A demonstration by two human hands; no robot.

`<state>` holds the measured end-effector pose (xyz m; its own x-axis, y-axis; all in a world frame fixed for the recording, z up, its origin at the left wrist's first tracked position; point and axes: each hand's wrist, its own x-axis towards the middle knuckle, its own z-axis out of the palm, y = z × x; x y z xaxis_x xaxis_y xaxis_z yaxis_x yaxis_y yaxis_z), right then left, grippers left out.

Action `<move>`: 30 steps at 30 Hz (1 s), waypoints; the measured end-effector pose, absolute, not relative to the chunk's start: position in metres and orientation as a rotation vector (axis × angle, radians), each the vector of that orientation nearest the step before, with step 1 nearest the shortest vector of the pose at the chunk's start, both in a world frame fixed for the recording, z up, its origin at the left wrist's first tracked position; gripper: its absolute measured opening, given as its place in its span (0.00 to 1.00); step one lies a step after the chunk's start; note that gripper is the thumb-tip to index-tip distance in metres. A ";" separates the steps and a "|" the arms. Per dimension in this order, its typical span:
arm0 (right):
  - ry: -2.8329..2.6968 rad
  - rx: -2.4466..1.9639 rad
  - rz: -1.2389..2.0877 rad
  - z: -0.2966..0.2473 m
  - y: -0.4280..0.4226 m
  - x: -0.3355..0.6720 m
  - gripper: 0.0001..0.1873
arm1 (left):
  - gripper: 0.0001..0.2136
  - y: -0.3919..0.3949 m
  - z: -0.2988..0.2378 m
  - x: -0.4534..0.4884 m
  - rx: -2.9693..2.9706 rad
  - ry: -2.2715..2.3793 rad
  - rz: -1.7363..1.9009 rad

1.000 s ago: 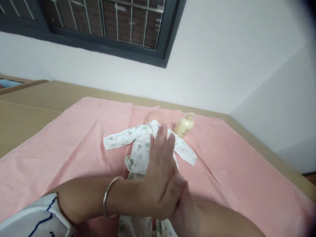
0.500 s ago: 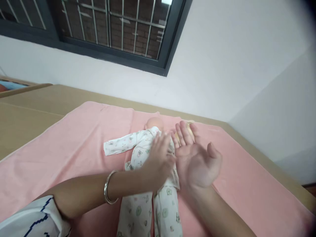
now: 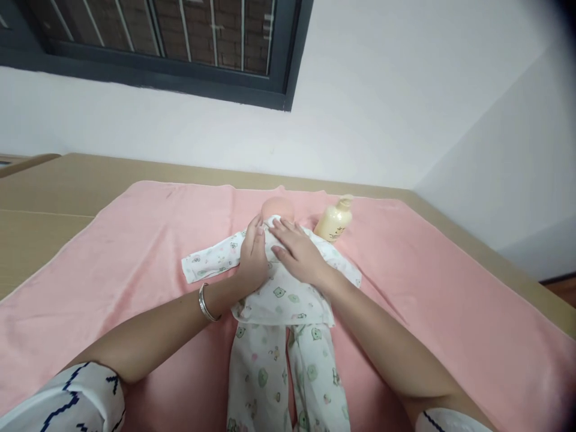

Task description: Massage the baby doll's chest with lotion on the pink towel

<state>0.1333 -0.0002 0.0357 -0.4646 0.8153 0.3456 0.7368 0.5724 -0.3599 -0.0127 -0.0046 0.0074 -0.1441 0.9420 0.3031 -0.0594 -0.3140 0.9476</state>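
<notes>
A baby doll (image 3: 278, 207) lies on a pink sheet, wearing a white printed top (image 3: 283, 300) and matching trousers (image 3: 258, 366). Only the rounded top of its head shows above the collar. My left hand (image 3: 254, 255), with a silver bangle at the wrist, rests on edge against the chest, its fingers extended. Flat on the upper chest lies my right hand (image 3: 299, 252), palm down with fingers stretched out. Neither hand grips anything. A pale yellow pump bottle (image 3: 333, 222) stands beside the doll's shoulder, right of my right hand.
The pink sheet (image 3: 414, 288) covers much of a tan surface (image 3: 103, 171), which meets a white wall (image 3: 360, 120) at the back. Above it is a dark-framed window (image 3: 279, 96) with bars. A wooden edge (image 3: 31, 163) rises at the far left.
Both hands have come down onto the doll's chest; before, they were raised above it, the right palm up and the left blurred. The bottle, earlier behind my right hand, now shows fully.
</notes>
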 end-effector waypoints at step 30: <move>-2.104 -1.648 0.212 0.038 -0.011 0.130 0.29 | 0.18 -0.012 0.006 -0.013 2.063 1.259 1.386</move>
